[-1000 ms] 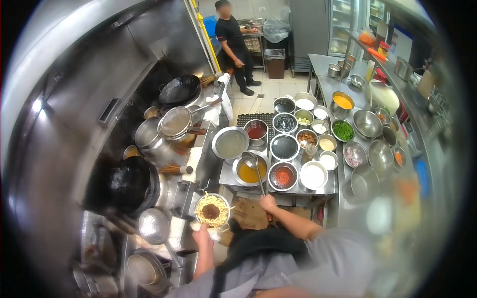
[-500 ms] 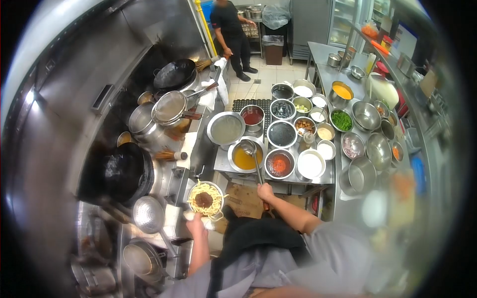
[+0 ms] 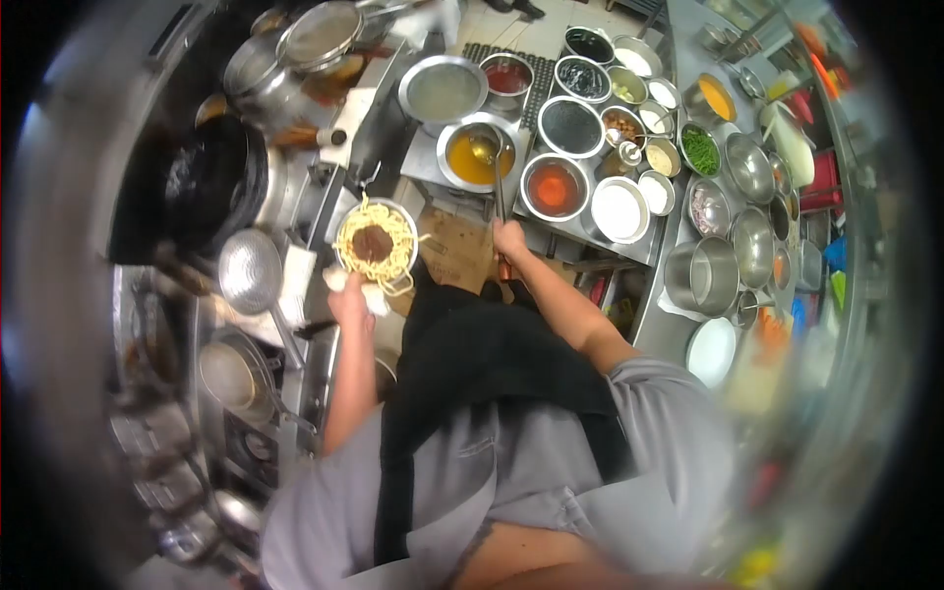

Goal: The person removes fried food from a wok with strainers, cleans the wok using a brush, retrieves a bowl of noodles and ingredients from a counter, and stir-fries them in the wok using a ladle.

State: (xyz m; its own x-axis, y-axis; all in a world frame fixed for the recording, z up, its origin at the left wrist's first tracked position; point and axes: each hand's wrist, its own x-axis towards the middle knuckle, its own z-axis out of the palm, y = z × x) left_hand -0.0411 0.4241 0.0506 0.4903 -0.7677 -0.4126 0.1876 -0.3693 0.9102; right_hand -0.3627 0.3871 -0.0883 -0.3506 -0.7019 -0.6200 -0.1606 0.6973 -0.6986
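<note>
My left hand point(image 3: 349, 298) is closed on the near side of a metal bowl point(image 3: 411, 228), with a white cloth point(image 3: 374, 297) beside the fingers. Thick pale noodles point(image 3: 395, 251) fill the bowl and hang over its rim, with a brown sauce point(image 3: 372, 243) on top. My right hand point(image 3: 507, 238) is wrapped round the handle of a long ladle point(image 3: 499, 187). The ladle's head lies in a pot of yellow-orange oil or broth point(image 3: 472, 169), at the front of the steel table. How deep it sits is hard to tell.
Pots of red liquid point(image 3: 557, 189) and white powder point(image 3: 620, 209) stand right of the ladle. Chopped greens point(image 3: 701, 150) and steel bowls point(image 3: 752, 246) line the right counter. At left are a black wok point(image 3: 202, 182) and a perforated skimmer point(image 3: 249, 272). A person's shoes point(image 3: 526, 9) show at the top.
The view has tilted down, so the tables sit higher and the other person shows only at the shoes. Both hands keep their holds, and the ladle's head remains in the same pot.
</note>
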